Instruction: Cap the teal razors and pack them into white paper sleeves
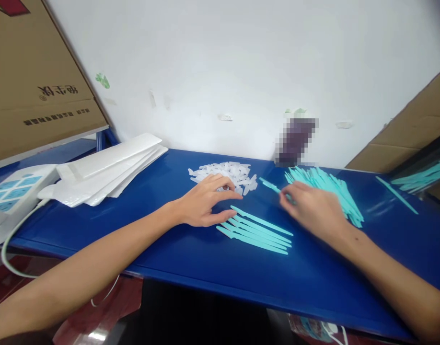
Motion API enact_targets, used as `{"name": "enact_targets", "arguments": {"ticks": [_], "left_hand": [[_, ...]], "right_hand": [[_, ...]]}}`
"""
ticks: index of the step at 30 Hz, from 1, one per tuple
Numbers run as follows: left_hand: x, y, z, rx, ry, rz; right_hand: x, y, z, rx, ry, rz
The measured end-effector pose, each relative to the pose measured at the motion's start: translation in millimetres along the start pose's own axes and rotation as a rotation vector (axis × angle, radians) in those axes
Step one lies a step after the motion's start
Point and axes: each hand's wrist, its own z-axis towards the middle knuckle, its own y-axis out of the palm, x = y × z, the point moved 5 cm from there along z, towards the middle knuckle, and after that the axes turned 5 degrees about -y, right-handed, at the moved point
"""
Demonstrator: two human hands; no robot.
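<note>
My right hand point(311, 208), slightly blurred, pinches a slim turquoise eyebrow razor point(269, 185) whose narrow end points left. Just behind that hand lies a heap of similar turquoise razors point(331, 184). My left hand point(207, 201) hovers over the table's middle with thumb and forefinger apart and nothing between them. Under and right of its thumb, several turquoise razors point(259, 235) lie side by side in a slanted row. Beyond the left fingers is a pile of small translucent white plastic pieces point(223, 170), partly hidden by the hand.
The blue table point(177, 261) meets a white wall. White padded envelopes point(112, 167) and a white power strip point(18, 191) with a cable lie left. Cardboard boxes stand at left point(36, 86) and right point(396, 129). One loose razor point(396, 195) and a clear bag of razors point(428, 175) lie right.
</note>
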Motion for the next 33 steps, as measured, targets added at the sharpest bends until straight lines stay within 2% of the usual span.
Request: {"name": "enact_targets", "arguments": {"ticks": [3,6,9,12,15,18,22,29,33], "left_hand": [[-1.9,0.0,0.6,0.006,-0.032,0.029],[-1.5,2.0,0.5,-0.026,-0.047,0.034],[1.5,8.0,-0.5,-0.126,-0.056,0.025],[5.3,14.8,-1.7,-0.236,-0.064,0.028],[7.3,18.4,-2.0,-0.294,-0.072,0.024],[7.1,19.5,-2.4,-0.321,-0.081,0.024],[7.8,20.1,-5.3,-0.357,-0.095,0.036],[8.7,21.5,-7.6,-0.431,-0.146,0.044],[6.4,19.5,-4.2,-0.390,-0.158,0.040]], "right_hand": [[-35.9,2.2,-7.0,0.031,-0.250,0.132],[-52.2,-0.7,-10.1,0.025,-0.348,0.329],[-40.8,-2.5,-5.8,0.024,-0.255,0.407],[-9.7,3.4,1.2,-0.008,-0.072,0.287],[25.2,13.9,4.7,-0.100,0.098,0.132],[45.9,21.3,4.3,-0.189,0.183,0.110],[45.3,18.8,4.0,-0.206,0.183,0.180],[38.5,15.9,2.9,-0.274,0.209,0.106],[43.9,17.4,2.8,-0.275,0.249,0.058]]}}
